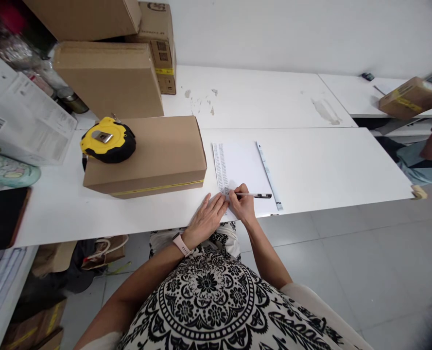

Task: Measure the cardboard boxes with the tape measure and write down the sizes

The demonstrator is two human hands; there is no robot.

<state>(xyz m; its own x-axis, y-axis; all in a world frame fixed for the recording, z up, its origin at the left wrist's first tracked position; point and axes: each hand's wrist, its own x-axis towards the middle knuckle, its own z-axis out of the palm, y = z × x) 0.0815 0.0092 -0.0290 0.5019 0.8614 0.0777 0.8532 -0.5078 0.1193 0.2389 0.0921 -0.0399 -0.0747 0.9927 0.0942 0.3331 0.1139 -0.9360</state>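
Observation:
A white sheet of paper (242, 165) with columns of small writing down its left side lies near the table's front edge. My right hand (242, 204) is closed around a pen (257, 195), its tip hidden by the fingers over the written columns. Flat on the lower left of the sheet rests my left hand (209, 214), fingers stretched out, with a pale pink band on the wrist. Along the paper's right side lies a thin light-blue strip (268, 175). Left of the paper sits a closed cardboard box (161, 150), and a yellow and black tape measure (108, 140) stands on it.
More cardboard boxes (110, 73) are stacked at the back left. A white package (22, 107) and a dark phone-like object (5, 218) lie at far left. At far right, a person's hand holds a taped box (408, 98). The white table (328, 165) ends at a front edge.

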